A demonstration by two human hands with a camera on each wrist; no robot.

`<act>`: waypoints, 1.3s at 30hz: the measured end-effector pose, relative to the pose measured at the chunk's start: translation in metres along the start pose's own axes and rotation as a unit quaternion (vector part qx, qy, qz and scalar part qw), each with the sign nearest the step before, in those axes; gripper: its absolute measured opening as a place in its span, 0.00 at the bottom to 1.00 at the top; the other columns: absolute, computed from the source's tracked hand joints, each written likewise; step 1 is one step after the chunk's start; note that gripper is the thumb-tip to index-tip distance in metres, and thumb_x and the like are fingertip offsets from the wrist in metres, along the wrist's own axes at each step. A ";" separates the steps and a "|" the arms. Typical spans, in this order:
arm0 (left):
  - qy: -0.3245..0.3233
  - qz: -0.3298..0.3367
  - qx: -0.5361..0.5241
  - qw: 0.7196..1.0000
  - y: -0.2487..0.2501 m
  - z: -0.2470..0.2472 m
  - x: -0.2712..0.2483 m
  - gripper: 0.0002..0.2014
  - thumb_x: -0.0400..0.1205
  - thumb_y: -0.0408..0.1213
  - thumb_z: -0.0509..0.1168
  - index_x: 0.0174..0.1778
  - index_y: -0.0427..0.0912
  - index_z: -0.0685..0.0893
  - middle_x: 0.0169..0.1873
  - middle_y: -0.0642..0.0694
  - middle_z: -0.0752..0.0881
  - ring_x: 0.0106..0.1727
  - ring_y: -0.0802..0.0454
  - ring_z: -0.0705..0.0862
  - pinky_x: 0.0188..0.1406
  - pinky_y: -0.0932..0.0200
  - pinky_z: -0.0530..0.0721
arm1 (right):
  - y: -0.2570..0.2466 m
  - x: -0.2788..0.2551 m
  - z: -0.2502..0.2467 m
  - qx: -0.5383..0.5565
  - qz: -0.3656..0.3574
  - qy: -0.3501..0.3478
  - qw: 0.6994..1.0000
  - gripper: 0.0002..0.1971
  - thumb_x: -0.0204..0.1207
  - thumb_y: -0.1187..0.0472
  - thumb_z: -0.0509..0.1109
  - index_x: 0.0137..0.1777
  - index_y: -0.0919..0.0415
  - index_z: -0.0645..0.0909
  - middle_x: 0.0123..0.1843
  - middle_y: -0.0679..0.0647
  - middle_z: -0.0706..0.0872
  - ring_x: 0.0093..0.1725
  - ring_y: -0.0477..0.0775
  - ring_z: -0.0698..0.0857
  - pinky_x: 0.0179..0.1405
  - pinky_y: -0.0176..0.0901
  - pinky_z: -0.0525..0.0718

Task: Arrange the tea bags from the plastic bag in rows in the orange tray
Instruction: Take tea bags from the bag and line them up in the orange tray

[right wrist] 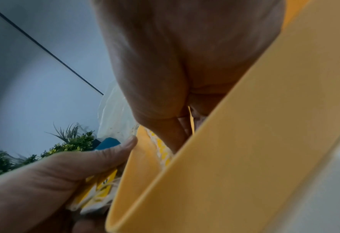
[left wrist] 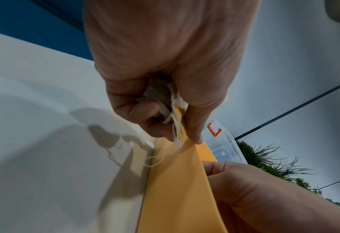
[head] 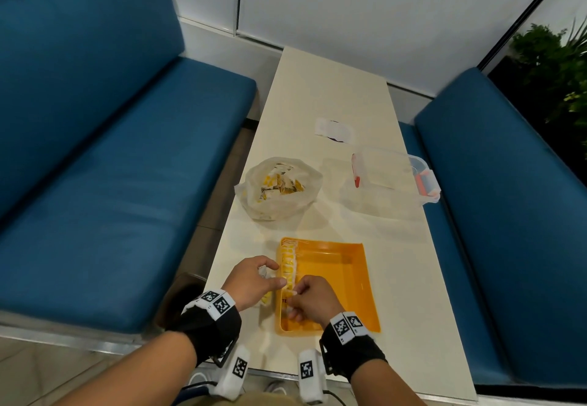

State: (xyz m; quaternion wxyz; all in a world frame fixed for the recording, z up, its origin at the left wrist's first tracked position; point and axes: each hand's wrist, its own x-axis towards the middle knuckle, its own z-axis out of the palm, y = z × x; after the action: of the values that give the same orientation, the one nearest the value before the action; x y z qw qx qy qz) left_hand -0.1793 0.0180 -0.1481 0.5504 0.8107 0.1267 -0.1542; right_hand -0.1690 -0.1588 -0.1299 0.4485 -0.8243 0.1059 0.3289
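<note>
With our left grip [head: 254, 278] clutching spare bags [left wrist: 178, 110] outside the tray [head: 365, 278], our right grip [head: 313, 300] pinches one bag [head: 290, 291], which we seat upright against the row [head: 288, 259] just beyond it.

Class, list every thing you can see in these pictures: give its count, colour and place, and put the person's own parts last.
Long cream table: one, between the benches.
Rectangular orange plastic tray: one, near end of the table.
Row of yellow-and-white tea bags: one row, count unclear, along the tray's left wall.
Crumpled clear plastic bag of tea bags: one, beyond the tray.
Clear plastic box with red clips: one, right of the bag.
White paper slip with dark marks: one, farther along the table.
Blue padded benches: two, either side.
Green plants: far right.
Left hand: grips a bunch of tea bags at the tray's left edge.
Right hand: pinches a tea bag inside the tray.
</note>
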 end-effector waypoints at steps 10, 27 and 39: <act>-0.006 0.002 -0.001 1.000 0.003 -0.002 -0.002 0.17 0.73 0.47 0.82 0.56 0.51 0.90 0.53 0.55 0.89 0.55 0.57 0.85 0.50 0.63 0.80 | -0.007 0.006 0.009 -0.039 0.004 0.060 0.997 0.11 0.70 0.77 0.66 0.41 0.60 0.73 0.27 0.62 0.84 0.22 0.57 0.85 0.22 0.43 0.82; -0.028 -0.090 -0.327 0.940 0.043 -0.022 -0.014 0.17 0.90 0.50 0.61 0.56 0.40 0.88 0.45 0.43 0.89 0.38 0.51 0.85 0.37 0.56 0.82 | -0.060 -0.032 -0.003 0.104 -0.112 0.024 0.988 0.16 0.72 0.61 0.81 0.53 0.68 0.81 0.33 0.52 0.86 0.32 0.56 0.89 0.23 0.42 0.80; -0.051 -0.065 -0.372 0.925 0.042 -0.024 -0.018 0.11 0.91 0.40 0.62 0.61 0.43 0.88 0.47 0.47 0.92 0.46 0.52 0.89 0.47 0.53 0.85 | -0.068 -0.027 -0.018 0.166 -0.105 0.065 0.978 0.03 0.78 0.72 0.71 0.50 0.68 0.83 0.43 0.65 0.91 0.39 0.60 0.93 0.34 0.45 0.86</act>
State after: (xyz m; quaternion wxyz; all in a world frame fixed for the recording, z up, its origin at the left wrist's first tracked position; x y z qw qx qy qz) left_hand -0.1775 0.0241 -0.0972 0.8067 0.5290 0.1990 -0.1723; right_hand -0.1492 -0.1379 -0.0603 0.6031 -0.7646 0.1008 0.2036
